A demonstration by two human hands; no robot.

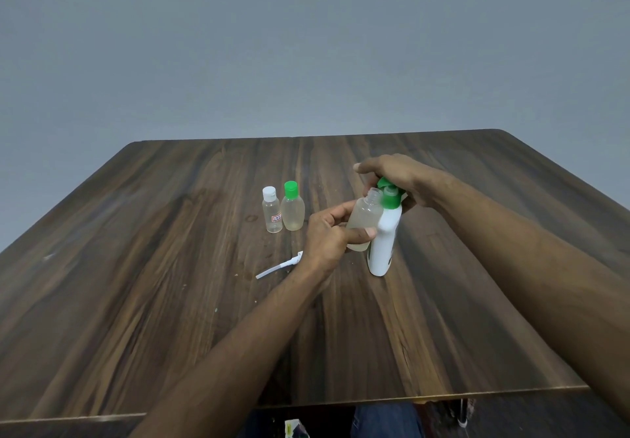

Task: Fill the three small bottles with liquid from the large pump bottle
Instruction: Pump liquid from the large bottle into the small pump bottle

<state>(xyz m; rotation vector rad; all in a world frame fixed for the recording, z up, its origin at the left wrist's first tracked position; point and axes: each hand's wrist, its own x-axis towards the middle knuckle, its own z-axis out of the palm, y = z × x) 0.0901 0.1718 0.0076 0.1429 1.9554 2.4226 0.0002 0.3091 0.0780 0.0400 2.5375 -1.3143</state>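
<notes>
A person's left hand point(327, 233) grips an uncapped small bottle point(363, 221), cloudy with pale liquid, tilted against the white pump bottle point(383, 243). The right hand point(397, 178) curls over its green pump head point(388, 192).

Two bare forearms showing no sleeves, left hand point(327, 233) and right hand point(395, 178) wearing nothing, blue jeans point(385, 420) covering the legs

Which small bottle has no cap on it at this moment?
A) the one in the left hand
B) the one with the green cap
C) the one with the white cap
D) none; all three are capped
A: the left hand grips a clear small bottle whose threaded neck is bare, held at the green pump of the large pump bottle.
</notes>
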